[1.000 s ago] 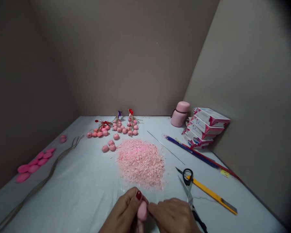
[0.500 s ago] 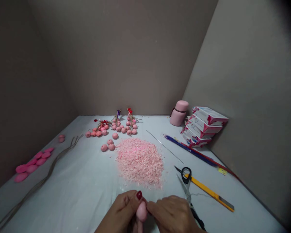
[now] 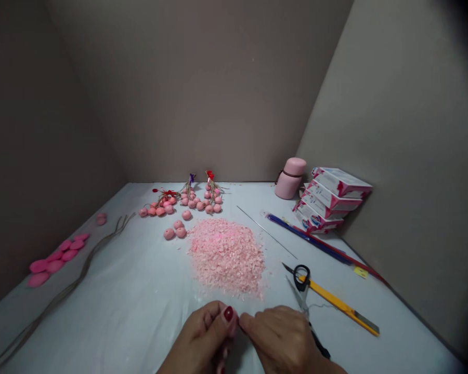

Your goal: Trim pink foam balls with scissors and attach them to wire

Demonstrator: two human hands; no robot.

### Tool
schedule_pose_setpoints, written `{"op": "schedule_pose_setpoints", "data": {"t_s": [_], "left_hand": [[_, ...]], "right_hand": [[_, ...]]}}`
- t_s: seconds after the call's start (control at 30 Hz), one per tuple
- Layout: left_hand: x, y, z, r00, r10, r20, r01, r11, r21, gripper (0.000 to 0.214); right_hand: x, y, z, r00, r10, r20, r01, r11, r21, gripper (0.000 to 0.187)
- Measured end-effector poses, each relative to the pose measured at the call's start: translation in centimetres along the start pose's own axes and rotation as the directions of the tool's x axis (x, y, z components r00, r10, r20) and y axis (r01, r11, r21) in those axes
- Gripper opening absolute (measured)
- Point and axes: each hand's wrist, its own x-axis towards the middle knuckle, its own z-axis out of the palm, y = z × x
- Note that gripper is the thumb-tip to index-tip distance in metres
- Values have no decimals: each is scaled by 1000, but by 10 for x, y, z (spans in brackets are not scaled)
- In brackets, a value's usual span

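Note:
My left hand is closed at the bottom middle, its red-nailed thumb on top, around a smooth pink rounded piece that the fingers now almost wholly hide. Close beside it, on the right, my right hand is closed with its fingers curled and its thumb side towards the left fingertips. Whatever it may hold is hidden. Just beyond both hands lies a heap of pink shavings. Several loose pink balls with small holes rest by the heap's left edge.
Scissors and a yellow cutter knife lie right of my hands. A thin metal rod, blue and red strips, stacked boxes and a pink flask stand farther back. Leftward are twine, pink ovals and bunched balls.
The pink piece, plainly visible between my hands before, is now mostly covered by my left fingers. My left hand has turned slightly; the view has shifted a little.

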Motion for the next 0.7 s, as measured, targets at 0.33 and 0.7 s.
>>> {"op": "schedule_pose_setpoints", "data": {"t_s": [0.33,0.7], "left_hand": [[3,-5,-2,988,-153,37,157,975,-159,43],[-1,3,-4,997,-61,-41,65,989,131,49]], "right_hand": [[2,1,-2,996,-81,41,84,994,-71,31],[0,-1,-6,995,-5,102,4,1000,7,28]]}}
